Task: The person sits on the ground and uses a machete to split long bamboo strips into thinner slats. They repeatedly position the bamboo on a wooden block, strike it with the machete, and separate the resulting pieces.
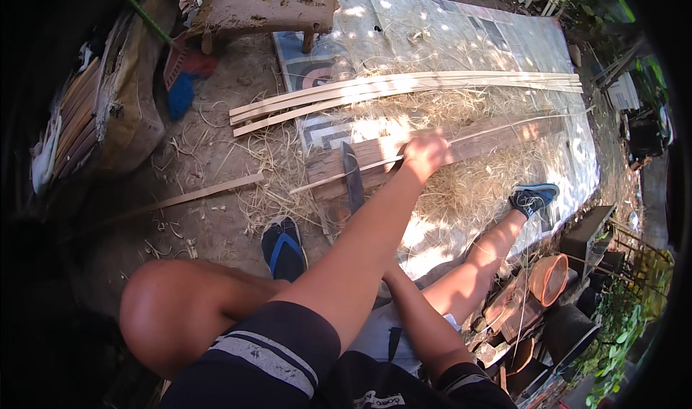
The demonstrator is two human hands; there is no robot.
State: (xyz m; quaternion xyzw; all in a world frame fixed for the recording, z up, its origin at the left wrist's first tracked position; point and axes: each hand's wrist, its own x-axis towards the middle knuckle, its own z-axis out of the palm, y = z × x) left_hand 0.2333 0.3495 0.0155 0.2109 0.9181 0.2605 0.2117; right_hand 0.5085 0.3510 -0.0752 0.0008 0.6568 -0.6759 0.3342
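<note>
My left hand (425,153) is closed around a thin pale bamboo strip (324,180), which runs lengthwise over a brown wooden plank (497,139). Something small and dark shows at the hand's left edge; I cannot make out what it is. A dark knife blade (352,171) crosses the plank to the left of this hand, and its lower end disappears behind my left forearm. My right forearm (425,319) passes beneath the left one, which hides the right hand entirely. Several longer, wider bamboo strips (404,83) lie together beyond the plank.
Curly shavings (468,182) are strewn over a printed sheet (580,157) on the ground. A worn wooden bench (267,9) stands at the far left. Another strip (209,191) lies on the soil. At right are a clay pot (549,279) and dark containers. My sandalled feet flank the plank.
</note>
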